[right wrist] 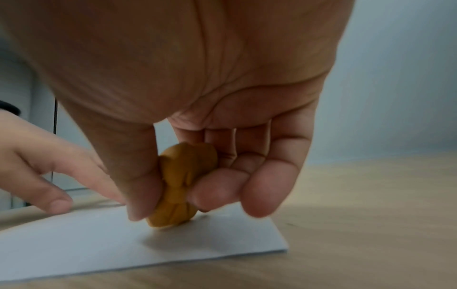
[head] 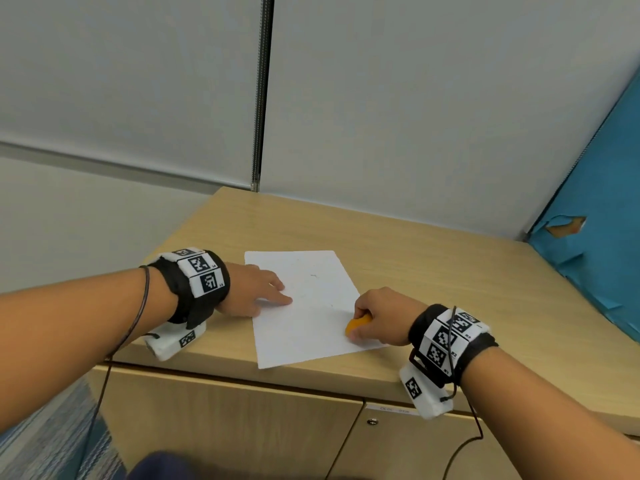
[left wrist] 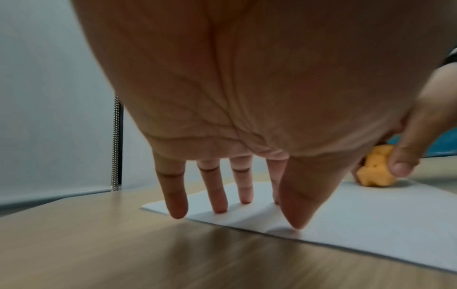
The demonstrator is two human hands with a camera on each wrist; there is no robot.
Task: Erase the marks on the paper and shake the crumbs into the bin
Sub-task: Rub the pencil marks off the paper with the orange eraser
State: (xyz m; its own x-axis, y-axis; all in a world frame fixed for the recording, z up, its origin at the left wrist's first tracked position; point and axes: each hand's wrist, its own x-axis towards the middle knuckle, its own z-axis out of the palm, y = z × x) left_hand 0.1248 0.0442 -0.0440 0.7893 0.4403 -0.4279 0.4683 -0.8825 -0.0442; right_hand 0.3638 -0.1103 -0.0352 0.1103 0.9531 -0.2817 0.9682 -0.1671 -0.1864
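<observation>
A white sheet of paper (head: pixel 304 306) lies flat on the wooden cabinet top (head: pixel 433 258), with faint marks near its middle. My left hand (head: pixel 256 292) presses the paper's left edge with straight, spread fingers (left wrist: pixel 217 197). My right hand (head: pixel 377 317) pinches an orange, shaped eraser (head: pixel 358 325) between thumb and fingers. The eraser (right wrist: pixel 180 185) touches the paper (right wrist: pixel 99 244) near its right edge. From the left wrist view, the eraser (left wrist: pixel 375 172) shows at the far right on the paper (left wrist: pixel 358 215). No bin is in view.
Grey partition panels (head: pixel 381 98) rise behind the cabinet. A blue torn-covered board (head: pixel 595 220) leans at the right. Cabinet doors (head: pixel 242 427) sit below the front edge. Cables hang from both wrist bands.
</observation>
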